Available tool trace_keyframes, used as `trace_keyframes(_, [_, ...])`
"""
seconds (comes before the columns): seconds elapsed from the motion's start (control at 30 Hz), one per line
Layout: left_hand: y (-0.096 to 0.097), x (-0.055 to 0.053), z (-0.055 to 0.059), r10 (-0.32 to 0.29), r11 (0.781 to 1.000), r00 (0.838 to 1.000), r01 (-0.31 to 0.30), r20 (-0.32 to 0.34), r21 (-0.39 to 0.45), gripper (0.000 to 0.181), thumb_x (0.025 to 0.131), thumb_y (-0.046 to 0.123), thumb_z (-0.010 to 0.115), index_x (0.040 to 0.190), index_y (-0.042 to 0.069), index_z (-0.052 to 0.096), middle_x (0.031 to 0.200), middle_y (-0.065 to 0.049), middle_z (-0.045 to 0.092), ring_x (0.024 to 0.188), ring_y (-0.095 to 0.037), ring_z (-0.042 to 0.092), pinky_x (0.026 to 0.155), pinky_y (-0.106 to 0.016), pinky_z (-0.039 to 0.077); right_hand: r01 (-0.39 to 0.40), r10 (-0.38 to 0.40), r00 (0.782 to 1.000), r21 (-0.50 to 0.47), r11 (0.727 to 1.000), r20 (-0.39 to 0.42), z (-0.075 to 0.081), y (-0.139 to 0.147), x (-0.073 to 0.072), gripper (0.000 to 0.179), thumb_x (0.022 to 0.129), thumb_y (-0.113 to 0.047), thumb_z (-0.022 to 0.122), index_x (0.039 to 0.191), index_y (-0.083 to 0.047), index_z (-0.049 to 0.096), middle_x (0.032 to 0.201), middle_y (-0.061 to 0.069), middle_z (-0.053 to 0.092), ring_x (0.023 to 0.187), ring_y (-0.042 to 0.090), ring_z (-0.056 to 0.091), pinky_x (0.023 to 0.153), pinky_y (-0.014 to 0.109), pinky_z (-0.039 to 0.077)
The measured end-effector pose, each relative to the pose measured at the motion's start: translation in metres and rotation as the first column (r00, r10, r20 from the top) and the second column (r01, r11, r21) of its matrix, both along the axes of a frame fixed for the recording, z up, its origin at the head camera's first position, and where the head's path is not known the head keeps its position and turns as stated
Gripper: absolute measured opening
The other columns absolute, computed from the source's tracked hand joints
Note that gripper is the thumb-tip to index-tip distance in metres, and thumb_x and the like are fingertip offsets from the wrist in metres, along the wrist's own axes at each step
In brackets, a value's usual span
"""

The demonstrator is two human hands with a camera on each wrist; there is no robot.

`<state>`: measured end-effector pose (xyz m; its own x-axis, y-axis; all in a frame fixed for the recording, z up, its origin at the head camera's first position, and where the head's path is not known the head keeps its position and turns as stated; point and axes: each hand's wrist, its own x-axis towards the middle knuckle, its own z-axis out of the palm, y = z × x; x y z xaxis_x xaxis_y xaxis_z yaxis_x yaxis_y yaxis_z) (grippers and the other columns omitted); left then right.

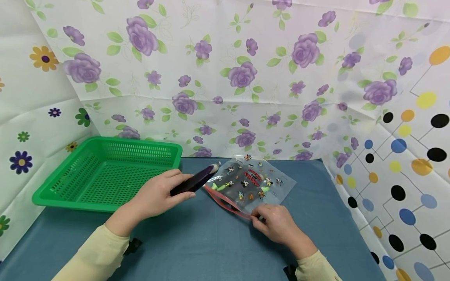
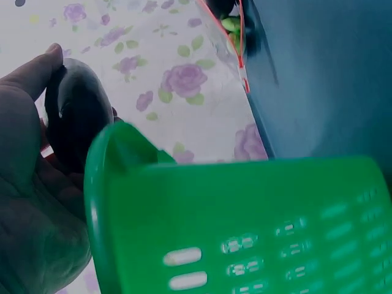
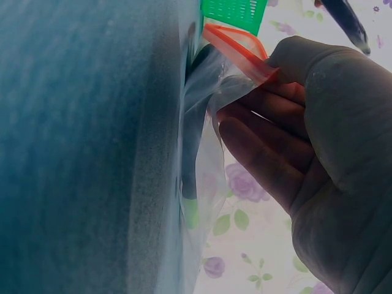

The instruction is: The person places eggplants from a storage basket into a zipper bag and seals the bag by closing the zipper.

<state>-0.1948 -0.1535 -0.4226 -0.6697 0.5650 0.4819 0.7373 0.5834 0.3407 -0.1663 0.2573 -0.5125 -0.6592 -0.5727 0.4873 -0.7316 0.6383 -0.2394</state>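
My left hand (image 1: pixel 154 195) grips a dark purple eggplant (image 1: pixel 197 179) between thumb and fingers, above the table beside the basket. The eggplant's pale tip points up and right, overlapping the left corner of a clear zip bag (image 1: pixel 286 183) in the head view. Cartoon figures and red lettering cover the bag, which lies on the table. Its red zip edge (image 1: pixel 225 202) faces me and gapes. With thumb and fingers my right hand (image 1: pixel 277 224) pinches the right end of that edge. Inside show dark shapes with green ends (image 3: pixel 191 211), partly hidden by the print.
A green perforated plastic basket (image 1: pixel 49 200) stands at the table's back left, close to my left forearm. Blue cloth (image 1: pixel 218 249) covers the table. Flowered sheeting (image 1: pixel 218 74) hangs behind, and a dotted sheet (image 1: pixel 411 175) borders the right side.
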Motion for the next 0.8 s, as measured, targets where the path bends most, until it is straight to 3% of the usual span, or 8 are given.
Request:
trace_keyframes(0.47, [0.02,0.003,-0.01,-0.018,0.999,0.994,0.022,0.11,-0.034,0.049,0.106,0.044,0.078,0.147,0.017,0.073,0.108,0.009,0.064,0.076,-0.004,0.049,0.066,-0.028,0.045,-0.002,0.002,1.0,-0.003,1.0,0.01,0.0,0.0,0.0,0.018,0.096,-0.008,0.085,0.096,-0.024,0.076,0.087,-0.012,0.076,0.073,-0.003,0.067,0.062,0.022,0.054])
trace_keyframes(0.8, [0.027,0.007,-0.019,-0.027,0.997,0.996,0.034,0.091,-0.075,0.05,0.107,0.047,0.075,0.147,0.017,0.074,0.107,0.008,0.064,0.075,-0.004,0.048,0.065,-0.028,0.044,-0.005,0.005,1.0,0.0,1.0,0.005,0.0,0.0,0.0,0.019,0.095,-0.007,0.085,0.096,-0.024,0.076,0.088,-0.011,0.076,0.073,-0.003,0.067,0.062,0.021,0.054])
